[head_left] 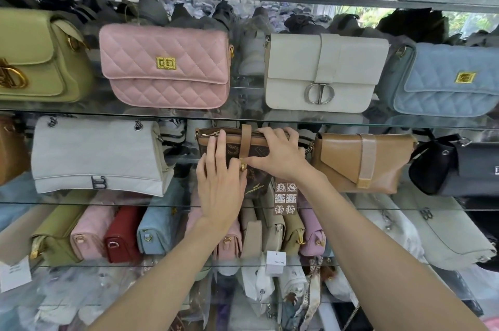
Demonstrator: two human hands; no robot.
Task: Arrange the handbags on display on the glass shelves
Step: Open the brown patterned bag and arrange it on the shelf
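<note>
I see my left hand (220, 182) lying flat with straight fingers on the front of the brown patterned handbag (232, 154), the fingertips reaching up to its top edge; it presses the bag and does not curl around it. The left forearm comes up from the lower left and the wrist is almost straight. This bag stands on the middle glass shelf (81, 203), between my two hands, and it leans a little toward me. Left of my left hand, on the same shelf, stands the white quilted handbag (97, 156), near but apart from the brown one. My right hand (280, 154) is spread over the upper right part of the brown patterned handbag; its fingers curve over the top edge, and its thumb and first finger pinch the tan strap (245, 145) just beside the gold clasp (243, 167). The right forearm comes from the lower right, with the wrist bent to the left. Just right of my right hand stands the tan handbag (361, 162), and it seems to touch the side of the brown one, but I cannot tell for sure.
</note>
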